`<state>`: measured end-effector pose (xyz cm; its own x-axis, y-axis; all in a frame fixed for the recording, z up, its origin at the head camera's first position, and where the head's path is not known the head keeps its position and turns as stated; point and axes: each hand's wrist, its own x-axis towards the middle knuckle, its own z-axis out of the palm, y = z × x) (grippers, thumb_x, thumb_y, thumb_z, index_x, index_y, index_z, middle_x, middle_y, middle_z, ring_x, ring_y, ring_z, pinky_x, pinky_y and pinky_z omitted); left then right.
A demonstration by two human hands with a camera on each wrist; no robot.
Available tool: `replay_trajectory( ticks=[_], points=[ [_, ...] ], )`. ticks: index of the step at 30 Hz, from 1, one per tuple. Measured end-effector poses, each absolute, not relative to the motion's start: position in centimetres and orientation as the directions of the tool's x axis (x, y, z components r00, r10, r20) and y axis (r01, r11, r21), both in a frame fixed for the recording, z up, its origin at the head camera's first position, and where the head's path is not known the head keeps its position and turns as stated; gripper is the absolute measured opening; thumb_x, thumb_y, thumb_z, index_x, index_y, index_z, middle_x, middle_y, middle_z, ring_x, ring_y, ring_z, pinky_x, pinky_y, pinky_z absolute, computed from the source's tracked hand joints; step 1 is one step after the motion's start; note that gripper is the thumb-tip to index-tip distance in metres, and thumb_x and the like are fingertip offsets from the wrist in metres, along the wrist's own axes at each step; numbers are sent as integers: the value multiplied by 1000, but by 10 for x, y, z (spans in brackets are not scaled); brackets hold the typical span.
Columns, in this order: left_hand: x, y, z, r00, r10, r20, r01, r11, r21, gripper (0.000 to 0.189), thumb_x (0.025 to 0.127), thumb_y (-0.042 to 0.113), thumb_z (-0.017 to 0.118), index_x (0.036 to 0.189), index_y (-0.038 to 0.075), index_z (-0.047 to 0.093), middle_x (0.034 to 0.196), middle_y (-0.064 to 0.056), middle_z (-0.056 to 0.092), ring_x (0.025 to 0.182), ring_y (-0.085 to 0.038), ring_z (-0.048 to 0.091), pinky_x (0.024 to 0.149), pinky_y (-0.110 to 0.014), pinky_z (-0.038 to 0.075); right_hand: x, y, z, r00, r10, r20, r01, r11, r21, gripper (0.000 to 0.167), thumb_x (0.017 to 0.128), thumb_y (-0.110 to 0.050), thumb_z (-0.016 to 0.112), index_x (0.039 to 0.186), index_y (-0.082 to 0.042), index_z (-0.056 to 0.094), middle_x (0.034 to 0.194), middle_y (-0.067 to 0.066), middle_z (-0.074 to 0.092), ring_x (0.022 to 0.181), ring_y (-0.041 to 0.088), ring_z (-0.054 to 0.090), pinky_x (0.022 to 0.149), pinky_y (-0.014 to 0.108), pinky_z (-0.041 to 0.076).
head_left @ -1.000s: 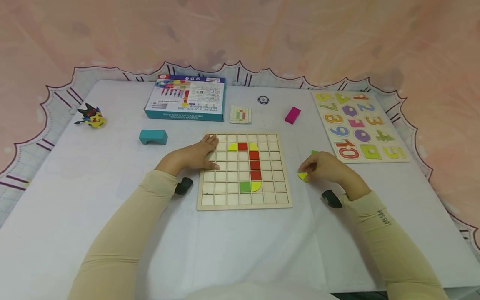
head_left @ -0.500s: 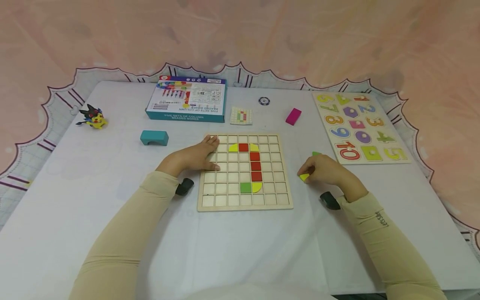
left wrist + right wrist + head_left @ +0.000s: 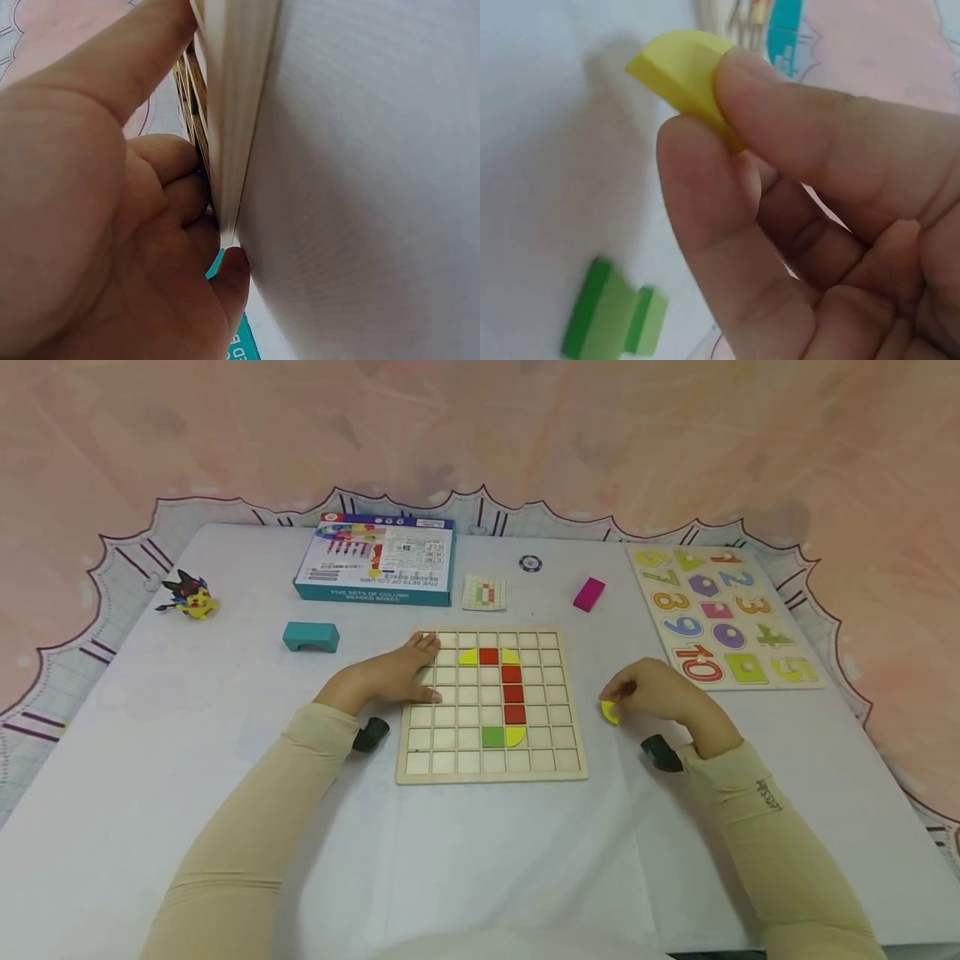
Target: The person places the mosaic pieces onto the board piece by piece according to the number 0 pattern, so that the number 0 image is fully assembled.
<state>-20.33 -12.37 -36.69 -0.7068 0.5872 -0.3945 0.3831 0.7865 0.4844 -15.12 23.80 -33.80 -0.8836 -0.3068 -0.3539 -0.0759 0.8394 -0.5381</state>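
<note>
My right hand (image 3: 648, 695) pinches a yellow quarter-round block (image 3: 686, 64) between thumb and finger, right of the wooden grid board (image 3: 450, 764). Two green blocks (image 3: 604, 307) lie on the cloth below that hand in the right wrist view; the hand hides them in the head view. With its fingers spread, my left hand (image 3: 386, 678) rests on the board's left edge. Set in the grid are a column of red squares (image 3: 513, 694), a red square (image 3: 488, 657) in an upper row, yellow quarter-rounds (image 3: 515, 737) at the bends and a green square (image 3: 492, 737).
Behind the board are a bead box (image 3: 375, 560), a small pattern card (image 3: 484, 593), a round chip (image 3: 530, 563) and a magenta block (image 3: 588, 594). A number puzzle (image 3: 723, 618) lies at right. To the left are a teal arch block (image 3: 311, 636) and a toy figure (image 3: 189, 596).
My right hand has turned the yellow quarter-round block a little in its fingertips. The green bit that showed behind that hand is now covered. The left hand stays on the board.
</note>
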Motion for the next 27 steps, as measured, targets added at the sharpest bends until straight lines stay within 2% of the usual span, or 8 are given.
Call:
replay_trajectory(
  ticks=[5,9,19,27],
  points=[
    [-204,-123,-368,-707,588,-394,390,788,476,93,86,35,62,146,-2,2,154,-16,-7,141,-30,-14,115,-45,1,-158,227,-336,-871,-329,-364,-37,784,-620,21,78,-5,66,99,-1,71,95,9,67,85,21,53,73,28,46],
    [-204,-123,-367,-711,579,-399,378,794,477,92,86,35,62,146,-2,2,154,-15,-7,141,-29,-14,115,-45,1,-162,210,-339,-856,-353,-376,-22,753,-657,22,78,-4,66,98,-2,71,90,7,65,84,20,51,71,26,45],
    [-202,-125,-366,-713,575,-400,369,794,483,93,86,36,63,146,-1,3,154,-14,-7,141,-29,-14,115,-45,1,-163,145,-341,-803,-494,-335,-122,685,-719,15,77,-1,67,91,-3,71,81,3,64,78,16,53,72,25,45],
    [-201,-123,-365,-715,569,-406,362,799,480,92,87,37,62,146,-1,3,154,-14,-6,141,-29,-13,115,-45,1,-163,101,-345,-730,-581,-358,-180,670,-720,14,77,-2,69,89,-8,72,80,1,64,73,13,54,64,22,48]
  ],
)
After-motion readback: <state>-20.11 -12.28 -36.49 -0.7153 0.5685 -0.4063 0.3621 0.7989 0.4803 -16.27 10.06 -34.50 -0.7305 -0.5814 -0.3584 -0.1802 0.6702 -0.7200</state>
